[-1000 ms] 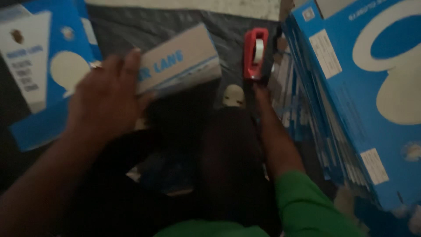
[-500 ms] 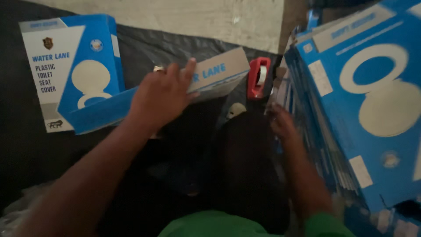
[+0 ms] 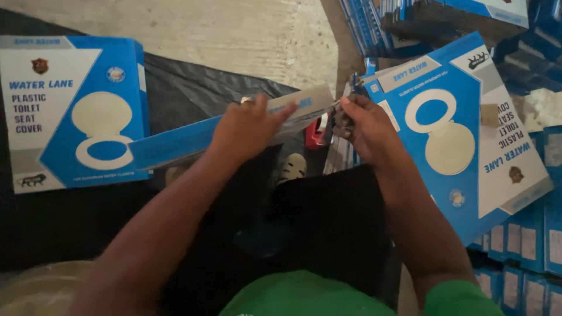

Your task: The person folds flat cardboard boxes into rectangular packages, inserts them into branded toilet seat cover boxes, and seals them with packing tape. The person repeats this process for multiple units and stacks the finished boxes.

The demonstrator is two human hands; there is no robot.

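- Left hand (image 3: pixel 249 130) was what I watched first: it lay closed over the top edge of a flattened blue-and-white carton (image 3: pixel 175 140), thumb beneath and fingers curled over, with a ring showing on one finger.
- Half a second earlier that hand had sat lower and further toward nine o'clock; it had since slid up along the carton toward two o'clock, nearer the other hand.
- Right hand (image 3: pixel 364 126) had come up from beside the stack and now pinched the carton's grey end flap (image 3: pixel 307 100), fingertips clenched on its corner, so both hands held the one piece.
- That carton ran as a long strip from eight o'clock to two o'clock across the middle of the view, raised off the dark sheet (image 3: pixel 193 82) that covered the floor.
- From this I judged the work had passed from picking the carton up to handling its end flap, though I could not tell whether the flap was being folded or opened.
- Red tape dispenser (image 3: pixel 316 133), plainly seen a moment before, was now mostly hidden behind the carton and the hands.
- At nine o'clock a made-up box (image 3: pixel 70 111) lay flat on the sheet, well apart from both hands.
- At three o'clock a leaning box (image 3: pixel 462 129) rested just beside the right wrist, with a stack of flat cartons (image 3: pixel 521 246) beyond it toward four o'clock.
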